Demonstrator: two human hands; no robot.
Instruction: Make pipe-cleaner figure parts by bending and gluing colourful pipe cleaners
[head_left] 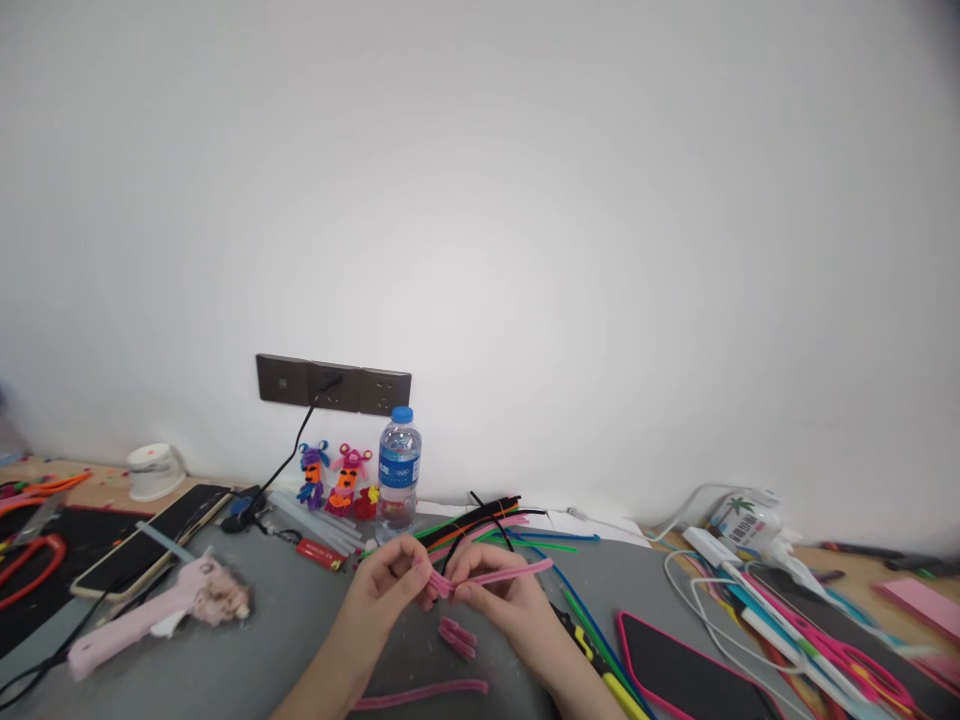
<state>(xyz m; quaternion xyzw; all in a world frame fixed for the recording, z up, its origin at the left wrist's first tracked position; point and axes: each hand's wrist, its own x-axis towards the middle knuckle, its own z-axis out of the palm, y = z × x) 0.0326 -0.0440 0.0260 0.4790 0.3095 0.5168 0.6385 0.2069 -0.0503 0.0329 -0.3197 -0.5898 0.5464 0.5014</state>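
Observation:
A pink fuzzy stem (514, 574) is pinched between the fingertips of both hands, its free end pointing right. My left hand (391, 583) closes on its folded left part, and my right hand (495, 588) grips it just beside. Below the hands, a small folded pink bundle (457, 638) lies on the grey mat (300, 640). Nearer the front edge is another pink stem (424, 692). Behind the hands lies a pile of green, black, orange and pink stems (480, 520).
A water bottle (399, 475) stands by the wall near small colourful figures (345, 478). At left are a pink glue gun (161, 608), a phone (154, 535) and red-handled scissors (34, 570). At right are a pink-edged phone (686, 668), white cables (694, 600) and pink scissors (862, 670).

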